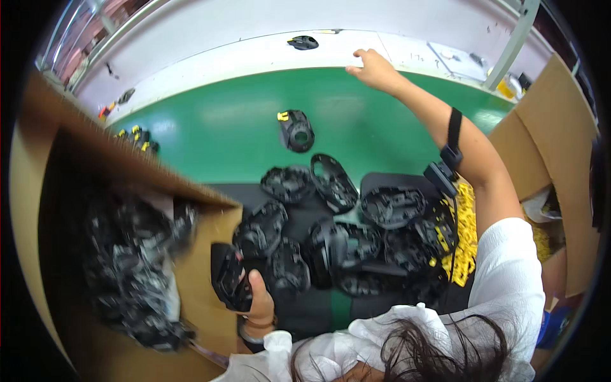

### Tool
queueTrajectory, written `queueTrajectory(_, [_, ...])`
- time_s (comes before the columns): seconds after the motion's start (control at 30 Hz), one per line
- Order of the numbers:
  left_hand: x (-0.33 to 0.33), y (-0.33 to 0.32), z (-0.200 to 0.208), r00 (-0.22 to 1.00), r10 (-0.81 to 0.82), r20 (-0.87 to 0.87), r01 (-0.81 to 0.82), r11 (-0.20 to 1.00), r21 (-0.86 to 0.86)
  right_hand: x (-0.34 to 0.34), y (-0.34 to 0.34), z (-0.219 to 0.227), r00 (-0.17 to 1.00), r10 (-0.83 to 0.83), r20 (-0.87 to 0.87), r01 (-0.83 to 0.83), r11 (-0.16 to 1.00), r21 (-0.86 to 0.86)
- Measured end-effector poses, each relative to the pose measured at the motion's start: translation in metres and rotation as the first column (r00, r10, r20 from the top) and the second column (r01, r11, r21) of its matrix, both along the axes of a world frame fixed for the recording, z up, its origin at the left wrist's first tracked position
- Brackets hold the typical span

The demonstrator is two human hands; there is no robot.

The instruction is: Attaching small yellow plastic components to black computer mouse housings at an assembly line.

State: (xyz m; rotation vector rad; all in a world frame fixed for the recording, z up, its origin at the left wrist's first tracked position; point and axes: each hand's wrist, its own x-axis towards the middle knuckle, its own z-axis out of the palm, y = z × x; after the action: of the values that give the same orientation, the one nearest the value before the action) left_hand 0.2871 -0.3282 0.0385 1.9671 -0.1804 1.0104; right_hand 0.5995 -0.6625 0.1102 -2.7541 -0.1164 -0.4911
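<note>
The right arm (480,149) reaches forward and inward from the right side, elbow bent, forearm slanting toward the far edge of the green table (216,140). A black strap (454,127) crosses the forearm, with a small black device (440,177) attached. The right hand (377,71) is at the white ledge (254,52), its thumb and a finger spread apart and the other fingers partly hidden; nothing is seen in its grasp. Whether it touches the ledge cannot be determined.

The left hand (258,302) is low and near the body, thumb raised, closed around a black plastic shell (224,274). The held shell is tilted, just beside the inner wall of the left cardboard box (205,274). The fingers behind it are mostly hidden.

The left box contains a heap of black parts (124,254), with glossy clear plastic among them; blur prevents a count. The right cardboard box (563,121) stands beyond the right arm, flaps raised; a pale bag (538,207) and yellow material are partly visible inside.

Loose black shells (289,264) lie crowded on dark mats between the boxes. A pile of yellow pieces (468,235) borders them on the right. One shell with a yellow clip (293,121) rests apart on the green table.
</note>
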Motion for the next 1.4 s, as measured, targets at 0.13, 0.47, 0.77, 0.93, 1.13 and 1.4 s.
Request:
queueTrajectory(0.13, [0.015,0.012,-0.038,0.974,0.172,-0.15,-0.211,0.926,-0.313,0.065,-0.029,-0.033,0.985,-0.009,-0.173,0.025,0.995,0.095])
queueTrajectory(0.47, [0.002,0.008,-0.042,0.565,0.438,-0.699,-0.647,0.761,-0.045,0.238,-0.053,-0.078,1.0,0.029,0.006,-0.029,1.0,-0.011])
queueTrajectory(0.77, [-0.008,0.003,-0.038,0.733,0.327,-0.596,-0.467,0.879,-0.092,0.308,0.037,-0.13,0.996,0.068,0.059,-0.069,0.998,0.009])
queueTrajectory(0.93, [-0.023,0.003,-0.062,0.713,0.337,-0.614,-0.466,0.883,-0.056,0.245,0.041,-0.087,0.986,0.122,-0.11,-0.13,0.99,-0.06])
queueTrajectory(1.13, [0.006,0.001,-0.028,0.544,0.466,-0.698,-0.611,0.79,0.051,0.17,0.037,-0.03,0.804,0.221,-0.552,-0.363,0.918,-0.16])
queueTrajectory(1.4, [-0.01,0.02,-0.066,0.73,0.317,-0.605,-0.49,0.861,-0.14,0.206,0.035,-0.047,0.956,-0.111,-0.272,0.108,0.994,-0.026])
